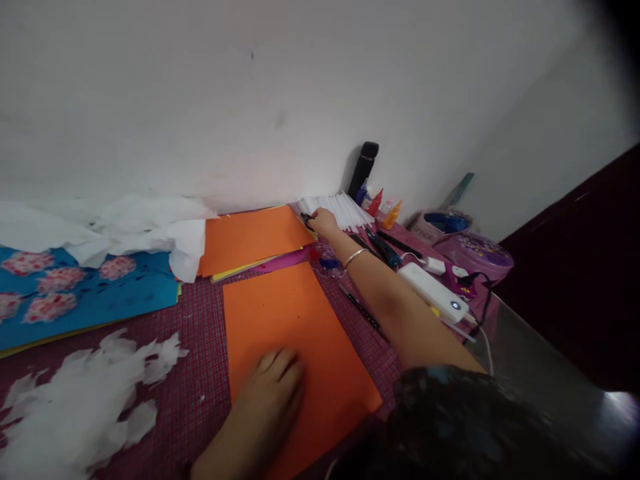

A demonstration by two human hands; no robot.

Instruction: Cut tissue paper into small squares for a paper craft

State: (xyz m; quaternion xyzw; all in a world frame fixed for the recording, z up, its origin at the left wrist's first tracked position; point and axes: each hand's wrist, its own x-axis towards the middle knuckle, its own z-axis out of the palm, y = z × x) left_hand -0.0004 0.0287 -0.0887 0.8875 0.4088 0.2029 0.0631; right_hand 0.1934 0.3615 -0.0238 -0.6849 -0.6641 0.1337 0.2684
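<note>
An orange sheet of paper [320, 333] lies in front of me on the checked tablecloth [200, 340]. My left hand [275, 387] rests palm down on it, slightly blurred, with its fingers laid on the paper and nothing seen in them. My right arm stretches forward past the sheet. At its end, my right hand [324, 223] closes on a small black object [307, 219] at the corner of a stack of orange paper [255, 233]; its kind is hard to make out. White paper strips [340, 210] fan out just behind that hand.
At left lie torn white tissue [75, 407] and a blue picture with pink blossoms [115, 293]. Rightward are a black pen [360, 307], paint bottles [393, 215], a white power bank [433, 293] with cables and a pink tub [475, 257]. A wall [225, 100] rises behind.
</note>
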